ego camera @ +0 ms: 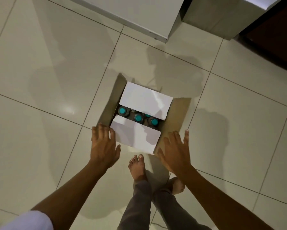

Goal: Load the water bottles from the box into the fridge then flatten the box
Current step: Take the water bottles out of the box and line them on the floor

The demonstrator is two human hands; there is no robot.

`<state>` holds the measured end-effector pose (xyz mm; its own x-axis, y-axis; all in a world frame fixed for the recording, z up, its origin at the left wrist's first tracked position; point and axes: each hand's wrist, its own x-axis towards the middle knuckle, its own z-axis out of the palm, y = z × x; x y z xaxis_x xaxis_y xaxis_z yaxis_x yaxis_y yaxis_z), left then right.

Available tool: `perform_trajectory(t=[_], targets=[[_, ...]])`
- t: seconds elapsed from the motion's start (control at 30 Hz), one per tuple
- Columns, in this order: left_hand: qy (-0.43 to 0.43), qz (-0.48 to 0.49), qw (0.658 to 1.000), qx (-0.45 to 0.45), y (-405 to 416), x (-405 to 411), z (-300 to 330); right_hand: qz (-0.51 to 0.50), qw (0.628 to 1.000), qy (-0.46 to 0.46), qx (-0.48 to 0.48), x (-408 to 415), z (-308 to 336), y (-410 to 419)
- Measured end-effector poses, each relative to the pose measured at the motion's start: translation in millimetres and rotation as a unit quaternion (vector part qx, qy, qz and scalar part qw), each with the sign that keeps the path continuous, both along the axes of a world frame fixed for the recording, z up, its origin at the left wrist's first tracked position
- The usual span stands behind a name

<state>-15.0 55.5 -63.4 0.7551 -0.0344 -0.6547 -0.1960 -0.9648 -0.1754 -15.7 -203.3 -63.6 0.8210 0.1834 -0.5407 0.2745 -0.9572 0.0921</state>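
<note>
Cardboard box (176, 113) resting on glossy, pale square floor tiles (56, 72) with dark grout lines. Side flaps raw brown cardboard, angled outward; two end flaps (146, 100) smooth and white (folded inward, leaving a gap between them). No readable print or label on any flap.

Visible through the gap: water bottles (138, 117), standing upright inside the box, round teal caps on clear bodies. Four caps discernible; remainder of contents hidden under the white flaps.

Left hand (103, 145): fingers extended and spread, gripping nothing, fingertips at the near left corner of the box beside the brown side flap; contact not determinable. Right hand (175, 151): fingers extended and spread, gripping nothing, palm over the near end of the right brown flap; contact likewise not determinable.

Bare feet (137, 166) on the tiles just behind the box, grey trouser legs (139, 205) below. White sleeve (31, 220) at lower left edge.

White flat-faced panel (139, 14) with a square bottom corner at top centre, well apart from the box. Dark brown panel (275, 34) at top right.
</note>
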Motion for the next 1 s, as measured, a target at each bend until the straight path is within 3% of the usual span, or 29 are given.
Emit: perform_trajectory(t=[0.13,0.33,0.47,0.57,0.7,0.8,0.87,1.0], targets=[[-0.003,0.08,0.997,-0.017,17.5,8.0,-27.7,-0.118,0.989,0.086,0.005,-15.0,-26.9,-26.1],[0.034,0.124,0.985,-0.115,12.2,25.3,-69.1,-0.225,0.948,0.153,0.168,-11.9,-70.5,-32.7],[0.008,0.052,0.982,-0.18,-8.7,35.2,-83.8,-0.245,0.916,0.236,0.211,-8.9,-84.1,-40.2],[0.046,-0.028,0.983,-0.178,-29.0,44.7,-86.9,-0.237,0.927,0.195,0.217,-5.9,-82.1,-44.0],[0.045,-0.018,0.983,-0.175,-42.8,56.0,-79.2,-0.218,0.931,0.099,0.277,7.8,-69.4,-43.7],[-0.011,0.082,0.978,-0.189,-50.0,60.0,-49.4,-0.167,0.934,0.058,0.311,22.6,-58.2,-40.5],[-0.016,0.163,0.975,-0.153,-56.3,55.0,-26.4,-0.145,0.934,0.037,0.326,30.9,-51.0,-35.6],[0.082,0.258,0.955,-0.122,-62.8,10.3,-16.4,-0.093,0.95,0.056,0.293,43.0,-50.1,-27.6]])
